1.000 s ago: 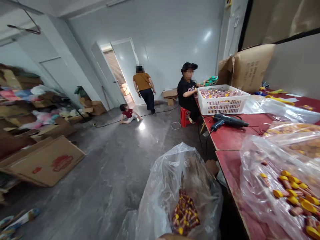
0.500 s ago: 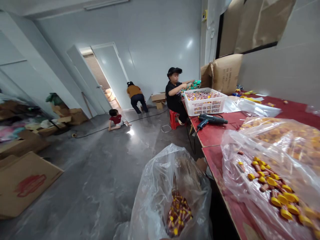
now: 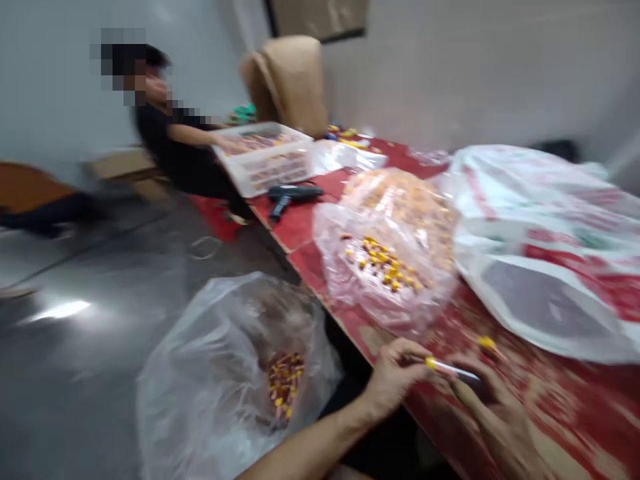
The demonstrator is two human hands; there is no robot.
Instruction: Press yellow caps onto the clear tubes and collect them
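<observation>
Over the near edge of the red table [image 3: 367, 327], my left hand [image 3: 393, 380] pinches a small brown piece with a yellow cap [image 3: 430, 362]. A slim, pale, stick-like piece [image 3: 457, 371] runs from that cap toward my right hand [image 3: 500, 413], whose fingers are closed around its far end. Motion blur hides the exact kind of the pale piece and whether it enters the cap. Just beyond my hands, a loose yellow-capped piece [image 3: 487, 343] lies on the table. Left of my forearm, a big clear plastic bag [image 3: 200, 373] holds many brown-and-yellow pieces [image 3: 286, 387].
Farther along the table lie an open clear bag of yellow-capped pieces [image 3: 383, 260], a bag of orange pieces [image 3: 400, 193] and a heat gun [image 3: 295, 193]. A white printed sack [image 3: 540, 187] fills the right. A person [image 3: 170, 140] reaches into a white basket [image 3: 273, 167].
My view has swung right and down to the table. Both my hands are now in sight, holding the pieces. The seated person's arms have moved to the white basket.
</observation>
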